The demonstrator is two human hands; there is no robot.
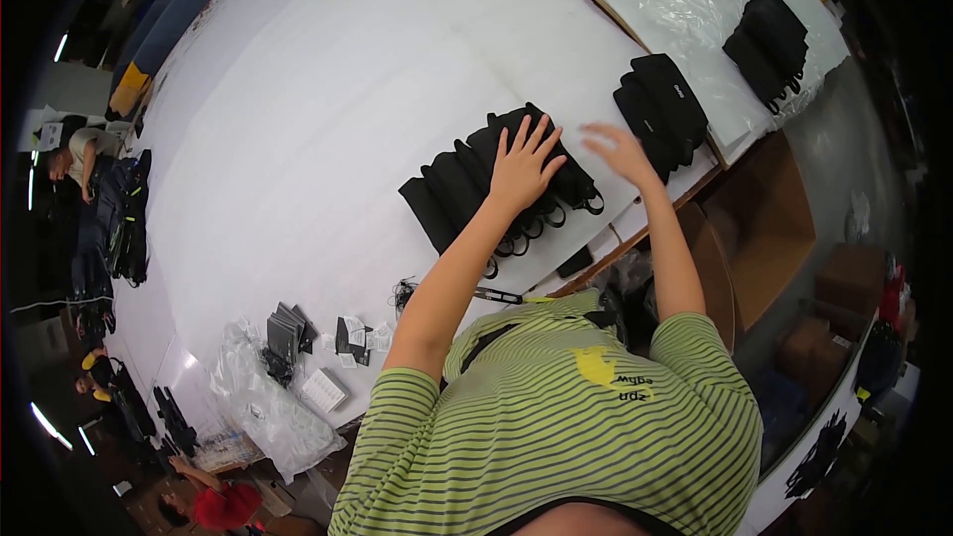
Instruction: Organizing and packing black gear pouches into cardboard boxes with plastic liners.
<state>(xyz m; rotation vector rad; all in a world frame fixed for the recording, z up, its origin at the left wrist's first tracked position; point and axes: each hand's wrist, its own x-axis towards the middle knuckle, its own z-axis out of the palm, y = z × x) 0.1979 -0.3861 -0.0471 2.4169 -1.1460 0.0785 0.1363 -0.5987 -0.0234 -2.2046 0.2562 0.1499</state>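
Wide white table [328, 89], brown cardboard boxes [764, 228] on a seemingly grey floor [854, 129] beside it

Matt black fabric pouches [501, 194], smooth matt white table sheet [328, 109], glossy crinkled clear plastic bags [263, 402], striped cotton-like shirt [556, 427]

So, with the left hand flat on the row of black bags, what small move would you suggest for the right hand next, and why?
Probably lower the right hand onto the near end of the row of black bags. The left hand already lies spread flat on the row, while the right hand hovers open just beside it, between the row and the separate stack of black bags. Both hands down should steady the row.
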